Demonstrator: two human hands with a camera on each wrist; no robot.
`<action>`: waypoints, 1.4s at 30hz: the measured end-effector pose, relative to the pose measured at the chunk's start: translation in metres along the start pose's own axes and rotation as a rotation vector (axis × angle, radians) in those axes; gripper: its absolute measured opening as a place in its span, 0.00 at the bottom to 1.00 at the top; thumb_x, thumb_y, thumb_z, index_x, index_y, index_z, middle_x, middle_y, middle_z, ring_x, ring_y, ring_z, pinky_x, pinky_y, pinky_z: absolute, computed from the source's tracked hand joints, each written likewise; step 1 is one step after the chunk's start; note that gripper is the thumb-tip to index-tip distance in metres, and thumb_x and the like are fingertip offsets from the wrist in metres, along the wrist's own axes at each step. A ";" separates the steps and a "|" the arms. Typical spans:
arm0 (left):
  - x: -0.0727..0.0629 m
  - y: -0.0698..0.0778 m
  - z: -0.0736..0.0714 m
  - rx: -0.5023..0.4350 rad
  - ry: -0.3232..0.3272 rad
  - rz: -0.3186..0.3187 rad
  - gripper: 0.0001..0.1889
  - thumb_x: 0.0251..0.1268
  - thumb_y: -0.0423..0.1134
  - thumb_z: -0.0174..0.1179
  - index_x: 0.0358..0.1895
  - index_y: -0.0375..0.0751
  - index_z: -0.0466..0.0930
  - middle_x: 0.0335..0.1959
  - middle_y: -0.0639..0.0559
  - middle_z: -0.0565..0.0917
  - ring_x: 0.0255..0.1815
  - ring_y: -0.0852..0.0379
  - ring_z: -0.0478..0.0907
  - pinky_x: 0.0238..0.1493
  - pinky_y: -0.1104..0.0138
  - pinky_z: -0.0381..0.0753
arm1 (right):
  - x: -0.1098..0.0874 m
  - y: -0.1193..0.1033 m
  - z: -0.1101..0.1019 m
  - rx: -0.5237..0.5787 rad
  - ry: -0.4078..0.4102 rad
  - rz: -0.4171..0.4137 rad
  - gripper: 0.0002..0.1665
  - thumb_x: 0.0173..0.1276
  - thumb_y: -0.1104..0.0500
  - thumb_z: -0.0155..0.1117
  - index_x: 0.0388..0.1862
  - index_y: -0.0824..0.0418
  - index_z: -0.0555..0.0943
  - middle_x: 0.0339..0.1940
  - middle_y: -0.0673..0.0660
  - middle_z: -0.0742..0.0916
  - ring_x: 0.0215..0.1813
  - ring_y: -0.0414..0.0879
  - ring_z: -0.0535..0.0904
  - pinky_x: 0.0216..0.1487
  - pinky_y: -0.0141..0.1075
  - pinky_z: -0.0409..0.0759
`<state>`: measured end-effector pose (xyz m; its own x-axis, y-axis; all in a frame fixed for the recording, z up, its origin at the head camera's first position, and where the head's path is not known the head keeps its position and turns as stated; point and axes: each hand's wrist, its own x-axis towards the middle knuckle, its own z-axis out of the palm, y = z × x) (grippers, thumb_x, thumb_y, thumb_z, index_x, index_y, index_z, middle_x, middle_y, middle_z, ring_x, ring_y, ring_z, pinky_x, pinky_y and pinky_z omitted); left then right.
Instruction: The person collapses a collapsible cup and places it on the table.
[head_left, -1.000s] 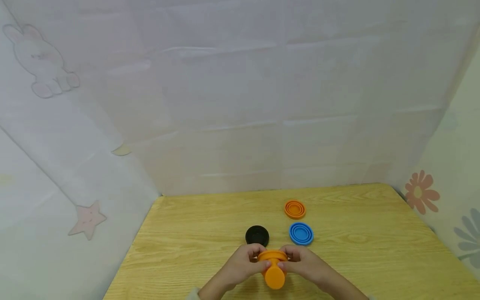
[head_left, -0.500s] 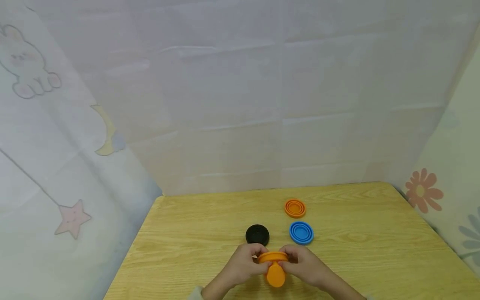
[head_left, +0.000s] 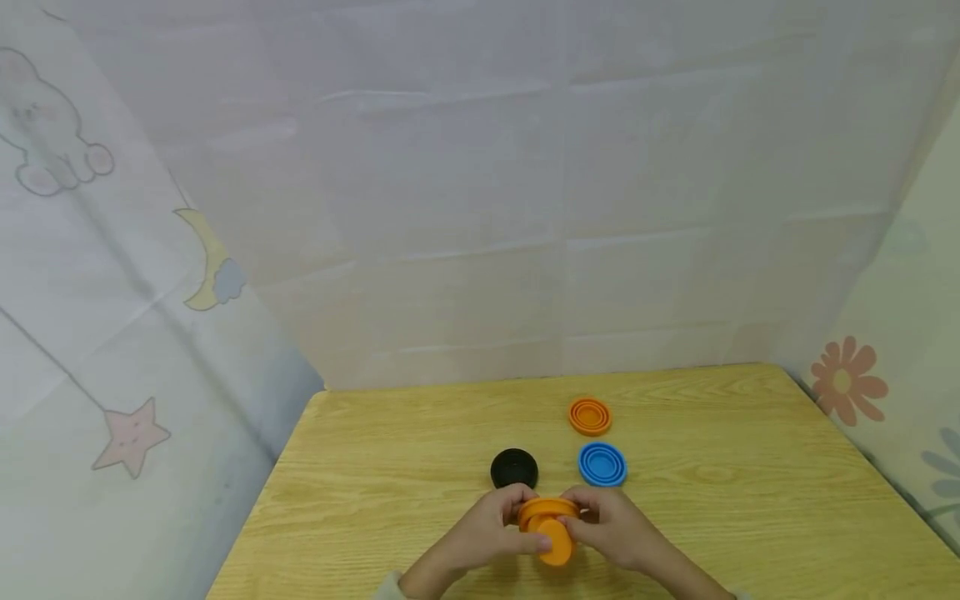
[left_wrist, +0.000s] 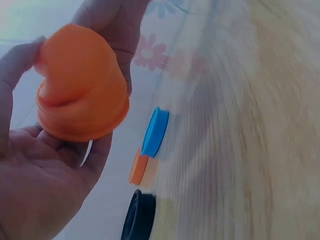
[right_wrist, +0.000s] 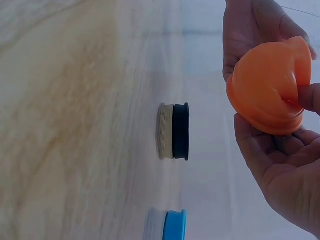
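An orange collapsible cup (head_left: 551, 542) is held between both hands above the near part of the table, its wide rim away from the person and its round base facing back. My left hand (head_left: 483, 529) grips its left side, with the thumb on the base. On the other side my right hand (head_left: 617, 529) grips the cup, thumb pressed near the base and fingers behind the rim. Both wrist views show the soft wall dented and folded under the thumbs. The inside of the cup is hidden.
Beyond the hands, three flattened collapsible cups lie on the wooden table (head_left: 360, 467): a black one (head_left: 514, 469) just past the left fingers, a blue one (head_left: 602, 464) to its right, and another orange one (head_left: 589, 416) farther back. Fabric (head_left: 465, 208) hangs behind the table.
The held cup's base has moved nearer its rim and tipped, so the cup looks shorter. The left thumb has slid down onto the base. The flattened cups have stayed put.
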<state>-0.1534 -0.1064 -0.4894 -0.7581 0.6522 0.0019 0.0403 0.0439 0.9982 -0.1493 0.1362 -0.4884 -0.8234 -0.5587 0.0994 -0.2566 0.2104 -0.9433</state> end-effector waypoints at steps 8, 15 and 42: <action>0.003 0.002 0.004 -0.116 0.054 -0.017 0.19 0.67 0.37 0.67 0.53 0.29 0.75 0.43 0.51 0.86 0.39 0.61 0.82 0.42 0.72 0.82 | 0.000 0.001 -0.001 -0.007 -0.006 -0.021 0.13 0.79 0.56 0.57 0.55 0.59 0.82 0.47 0.55 0.86 0.45 0.40 0.81 0.45 0.34 0.86; 0.004 0.001 0.005 -0.042 0.143 -0.020 0.19 0.67 0.41 0.69 0.54 0.35 0.78 0.46 0.48 0.85 0.42 0.54 0.82 0.45 0.67 0.85 | -0.001 0.000 -0.003 0.130 -0.053 0.081 0.20 0.81 0.53 0.55 0.64 0.63 0.77 0.54 0.60 0.83 0.52 0.46 0.81 0.52 0.33 0.83; 0.000 0.001 -0.004 -0.160 0.238 -0.027 0.21 0.70 0.40 0.66 0.59 0.34 0.73 0.49 0.47 0.84 0.48 0.53 0.80 0.49 0.65 0.84 | 0.003 0.001 0.003 0.268 0.111 0.164 0.30 0.77 0.53 0.62 0.69 0.68 0.69 0.59 0.63 0.80 0.58 0.53 0.78 0.56 0.37 0.82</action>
<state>-0.1564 -0.1092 -0.4884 -0.8895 0.4559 -0.0298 -0.0711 -0.0737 0.9947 -0.1506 0.1322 -0.4896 -0.8966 -0.4410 -0.0405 0.0138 0.0637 -0.9979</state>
